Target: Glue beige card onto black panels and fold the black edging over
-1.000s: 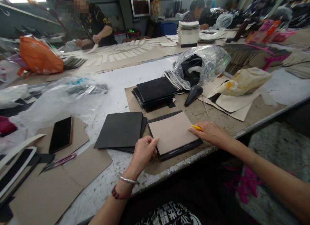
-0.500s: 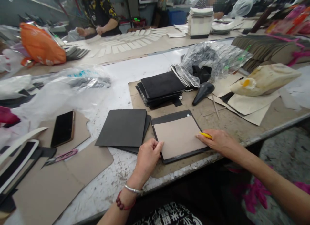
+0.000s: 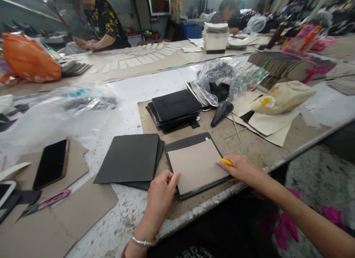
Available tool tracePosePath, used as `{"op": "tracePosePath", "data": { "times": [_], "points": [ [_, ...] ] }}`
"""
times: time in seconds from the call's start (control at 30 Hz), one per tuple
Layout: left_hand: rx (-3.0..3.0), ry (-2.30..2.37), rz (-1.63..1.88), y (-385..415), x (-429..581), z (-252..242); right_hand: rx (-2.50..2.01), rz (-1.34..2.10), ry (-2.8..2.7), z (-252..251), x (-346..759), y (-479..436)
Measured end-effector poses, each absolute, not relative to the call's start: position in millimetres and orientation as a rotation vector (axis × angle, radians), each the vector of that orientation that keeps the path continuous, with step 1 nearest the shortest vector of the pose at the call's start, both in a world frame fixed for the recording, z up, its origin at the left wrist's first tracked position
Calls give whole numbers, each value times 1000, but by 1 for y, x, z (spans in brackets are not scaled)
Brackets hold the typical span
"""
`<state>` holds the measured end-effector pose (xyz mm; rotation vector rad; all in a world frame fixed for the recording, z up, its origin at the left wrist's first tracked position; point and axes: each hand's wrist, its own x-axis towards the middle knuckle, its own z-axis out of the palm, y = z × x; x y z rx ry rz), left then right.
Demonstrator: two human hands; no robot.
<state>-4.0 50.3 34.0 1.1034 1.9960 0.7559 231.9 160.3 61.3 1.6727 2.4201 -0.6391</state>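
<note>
A beige sheet (image 3: 196, 165) lies over a black panel (image 3: 188, 140), whose dark margin shows around it. My left hand (image 3: 163, 189) has its fingers closed at the left edge of the sheet and panel, thumb at the sheet's edge. My right hand (image 3: 240, 167) is closed around a yellow tool (image 3: 226, 161) at the right edge, fingertips touching the sheet. To the left of the panel lie dark grey boards (image 3: 129, 158), overlapping. Behind is a stack of black pieces (image 3: 176, 104).
A phone (image 3: 51, 163) and pink-handled snips (image 3: 54, 198) lie at the left. Beyond the black stack are a black cone-shaped object (image 3: 222, 113) and clear plastic (image 3: 235, 74). A person (image 3: 104, 28) works across the table.
The camera view has shifted, so the table's objects appear lower and further left. Both hands keep nearly the same places on the sheet and panel.
</note>
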Motion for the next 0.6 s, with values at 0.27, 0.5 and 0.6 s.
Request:
{"op": "tracePosePath", "data": {
  "times": [0.27,0.5,0.6],
  "points": [
    [1114,1997,726,49,-4,38,1685,-577,2343,68,225,158],
    [1158,2031,698,50,-4,39,1666,-501,2325,72,223,156],
    [1166,2039,687,51,-4,40,1652,-475,2340,69,225,156]
  ]
}}
